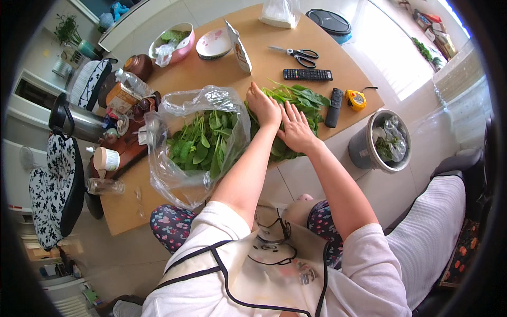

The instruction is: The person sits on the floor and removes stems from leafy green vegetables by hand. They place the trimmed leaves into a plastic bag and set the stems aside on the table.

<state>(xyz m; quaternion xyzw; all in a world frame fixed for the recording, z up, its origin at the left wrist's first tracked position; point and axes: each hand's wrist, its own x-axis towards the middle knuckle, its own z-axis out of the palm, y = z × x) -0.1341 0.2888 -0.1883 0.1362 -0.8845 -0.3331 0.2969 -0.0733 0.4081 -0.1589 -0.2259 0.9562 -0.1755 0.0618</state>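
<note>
A pile of leafy greens (304,95) with long stems lies on the wooden table under and around both hands. My right hand (296,126) rests flat on the leaves, palm down, its fingers slightly apart. My left hand (264,106) is held on edge at the pile's left side, fingers straight and pointing away from me. Its palm side is hidden, and I see nothing gripped in it. Just left of it stands a wide-mouthed clear plastic bag (170,186) with more leafy greens (202,140) inside.
Beyond the pile lie scissors (301,55), a remote control (307,74), a second remote (334,107) and a yellow tape measure (355,100). A waste bin (358,144) stands beside the table's right edge. A pink bowl (185,49), a jar (105,186) and a plastic bottle (132,82) are leftward.
</note>
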